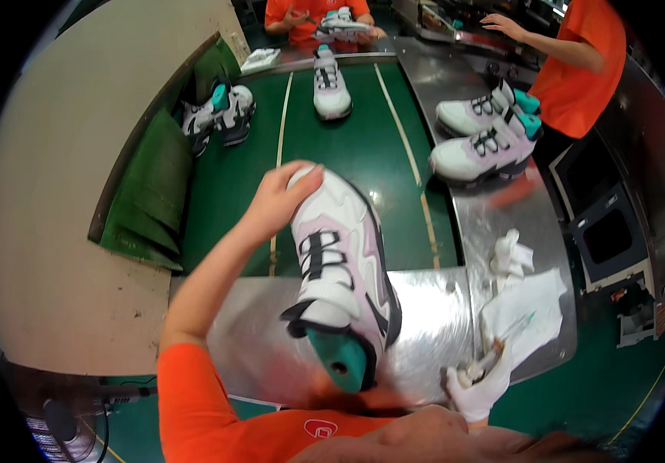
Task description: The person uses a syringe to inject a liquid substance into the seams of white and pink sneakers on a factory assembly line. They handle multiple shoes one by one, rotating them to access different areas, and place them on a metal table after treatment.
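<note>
The steel desk meets a green conveyor belt along its far edge. A white and pink shoe with a teal heel is held above the desk's near edge, toe toward the belt. The left hand is clenched over its toe. The right hand, in a white glove, grips a thin brush beside a white cloth at the desk's right edge. Two more shoes stand at the far right corner.
</note>
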Action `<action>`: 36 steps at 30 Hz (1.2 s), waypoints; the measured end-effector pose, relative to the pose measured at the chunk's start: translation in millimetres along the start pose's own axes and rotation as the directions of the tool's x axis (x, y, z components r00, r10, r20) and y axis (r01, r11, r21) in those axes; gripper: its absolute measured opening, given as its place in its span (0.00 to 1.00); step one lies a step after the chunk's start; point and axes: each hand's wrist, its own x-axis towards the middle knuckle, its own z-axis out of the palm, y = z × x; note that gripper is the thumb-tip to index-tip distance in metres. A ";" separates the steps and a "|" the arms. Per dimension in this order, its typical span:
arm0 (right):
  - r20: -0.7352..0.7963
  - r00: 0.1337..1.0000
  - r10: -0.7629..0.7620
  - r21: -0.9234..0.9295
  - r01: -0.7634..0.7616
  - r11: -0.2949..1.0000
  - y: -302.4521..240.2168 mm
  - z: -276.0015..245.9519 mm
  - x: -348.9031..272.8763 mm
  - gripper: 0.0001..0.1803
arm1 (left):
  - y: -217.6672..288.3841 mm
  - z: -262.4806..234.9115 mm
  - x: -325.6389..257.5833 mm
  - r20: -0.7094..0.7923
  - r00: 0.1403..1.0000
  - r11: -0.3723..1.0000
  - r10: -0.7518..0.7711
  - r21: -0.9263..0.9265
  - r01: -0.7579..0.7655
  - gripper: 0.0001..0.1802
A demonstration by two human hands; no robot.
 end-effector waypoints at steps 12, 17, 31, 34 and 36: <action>-0.075 0.994 0.079 -0.173 -0.091 0.981 -17.2 5.2 5.5 0.57 | -94.9 71.8 303.7 -0.583 0.717 0.837 -0.382 -0.548 0.001 0.31; -0.026 0.963 0.267 -0.051 -0.268 0.962 -6.6 -1.4 7.6 0.53 | -124.7 142.2 305.4 -0.272 0.840 0.645 -0.470 -0.755 0.116 0.26; 0.037 0.950 0.309 -0.065 -0.306 0.950 -3.1 1.5 11.8 0.40 | 50.5 255.5 273.7 0.138 0.855 0.838 0.501 0.168 -0.518 0.36; 0.044 0.964 0.264 -0.151 -0.255 0.955 8.3 1.6 11.6 0.38 | 19.3 262.4 327.4 0.076 0.789 0.783 0.610 0.099 -0.615 0.50; 0.045 0.964 0.262 -0.264 -0.242 0.934 9.9 1.9 5.4 0.37 | 31.9 261.4 329.1 0.115 0.982 0.851 0.148 -0.520 -0.067 0.58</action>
